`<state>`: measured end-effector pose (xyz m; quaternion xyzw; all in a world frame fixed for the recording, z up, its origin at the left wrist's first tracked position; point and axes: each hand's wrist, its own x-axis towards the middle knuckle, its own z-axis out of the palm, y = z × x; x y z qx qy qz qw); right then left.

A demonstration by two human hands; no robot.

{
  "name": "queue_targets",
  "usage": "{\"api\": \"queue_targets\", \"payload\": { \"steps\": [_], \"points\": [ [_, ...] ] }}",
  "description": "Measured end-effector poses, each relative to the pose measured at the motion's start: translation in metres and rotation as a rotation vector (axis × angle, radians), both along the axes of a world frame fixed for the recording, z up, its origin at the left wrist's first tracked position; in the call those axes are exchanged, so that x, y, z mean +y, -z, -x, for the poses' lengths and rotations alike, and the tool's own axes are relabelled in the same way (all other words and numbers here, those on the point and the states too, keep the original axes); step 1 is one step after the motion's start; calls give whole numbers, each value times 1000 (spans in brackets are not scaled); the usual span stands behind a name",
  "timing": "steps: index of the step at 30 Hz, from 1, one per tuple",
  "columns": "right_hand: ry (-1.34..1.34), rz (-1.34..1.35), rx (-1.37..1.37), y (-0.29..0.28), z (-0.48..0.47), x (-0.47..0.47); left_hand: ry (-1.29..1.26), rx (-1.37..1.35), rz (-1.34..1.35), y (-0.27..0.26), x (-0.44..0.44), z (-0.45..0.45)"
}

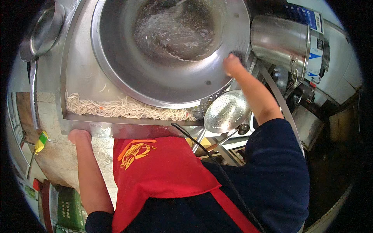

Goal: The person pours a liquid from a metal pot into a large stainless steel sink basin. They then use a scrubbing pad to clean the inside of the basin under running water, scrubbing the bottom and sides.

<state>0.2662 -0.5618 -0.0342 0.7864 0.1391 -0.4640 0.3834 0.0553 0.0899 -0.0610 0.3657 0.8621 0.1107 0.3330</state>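
Before me is a large steel wok point(125, 58) with churning, cloudy water point(180, 38) at its bottom. My right hand point(232, 64), slightly blurred, holds a dark scrubbing pad point(239, 56) against the wok's right inner wall. My left hand point(79, 136) is at the front metal edge point(100, 128) of the stove counter, near its left corner; its fingers are hidden. Pale noodles point(122, 107) lie heaped in the trough between the wok and that edge, with a few orange bits among them.
A perforated steel strainer point(227, 110) and a small ladle point(243, 129) lie right of the noodles. A tall steel pot point(279, 43) stands on the right. At the far left is a long-handled pan point(46, 29). A yellow-green packet point(41, 142) hangs lower left.
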Motion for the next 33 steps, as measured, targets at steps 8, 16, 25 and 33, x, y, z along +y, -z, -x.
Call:
{"api": "queue_targets", "payload": {
  "steps": [8, 16, 25, 33],
  "points": [
    [874, -819, 440, -44, 69, 213, -35, -1, 22, 7, 0, 2],
    [580, -489, 497, -30, 55, 105, -38, 0, 42, 9, 4, 4],
    [496, -624, 287, 66, 43, 120, -11, -122, 43, 4, -2, -4],
    [598, -1201, -208, 65, 68, 245, -9, -176, 63, -20, -17, -11]
  ]
}}
